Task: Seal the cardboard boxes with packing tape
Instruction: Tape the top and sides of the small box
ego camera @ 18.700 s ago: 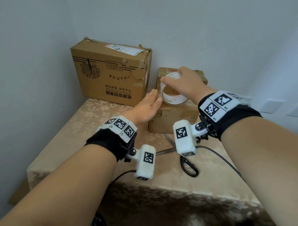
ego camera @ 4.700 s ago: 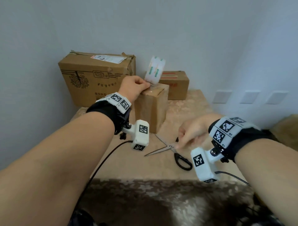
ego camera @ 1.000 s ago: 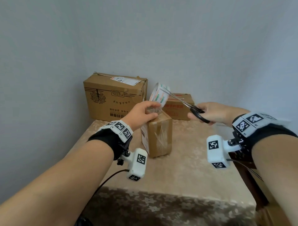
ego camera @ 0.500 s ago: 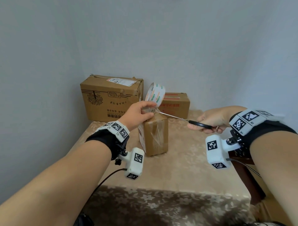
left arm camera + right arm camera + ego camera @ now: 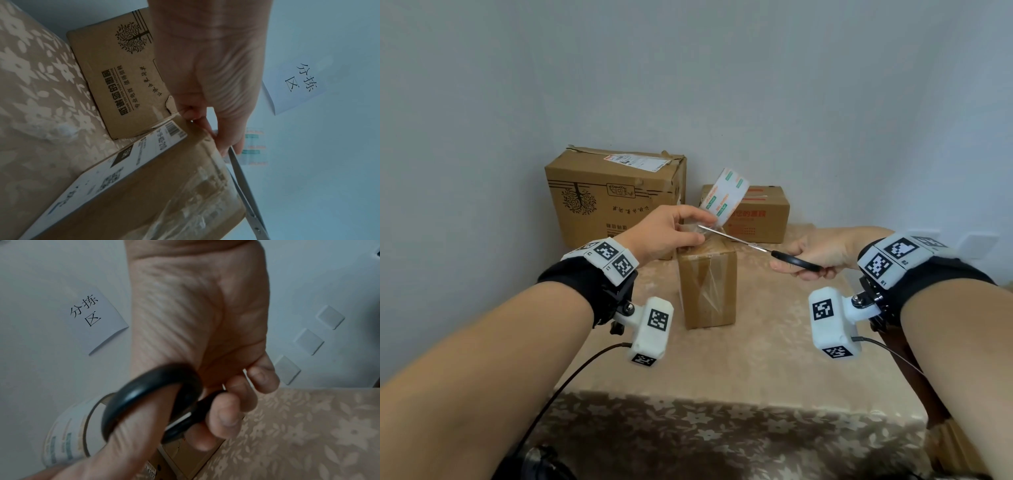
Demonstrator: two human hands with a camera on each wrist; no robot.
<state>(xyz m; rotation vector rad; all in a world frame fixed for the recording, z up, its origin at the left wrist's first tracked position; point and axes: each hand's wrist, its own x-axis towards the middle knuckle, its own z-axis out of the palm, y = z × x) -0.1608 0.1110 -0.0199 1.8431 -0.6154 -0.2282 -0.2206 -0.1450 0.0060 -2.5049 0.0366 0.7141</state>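
Note:
A small cardboard box (image 5: 707, 287) stands upright mid-table, with clear tape down its front. My left hand (image 5: 688, 228) pinches the tape strip at the box's top edge. The printed tape roll (image 5: 724, 198) rises tilted just above and behind my fingers, joined to the strip. My right hand (image 5: 804, 270) grips the black handles of the scissors (image 5: 739, 241). Their blades lie nearly level over the box top, tip close to my left fingertips. In the left wrist view the blade (image 5: 242, 178) runs along the box's (image 5: 154, 194) upper edge. The handle loops (image 5: 154, 394) sit round my thumb and fingers.
A large printed carton (image 5: 613, 195) stands against the wall at back left. A smaller carton (image 5: 760, 214) sits at back right behind the roll. The table (image 5: 722, 363) has a beige flowered cloth, and its front edge drops off near me. A paper sign (image 5: 298, 81) hangs on the wall.
My right hand has lowered the scissors from roll height to just over the box top, and the tip now reaches the strip by my left fingers. My left hand has stayed put.

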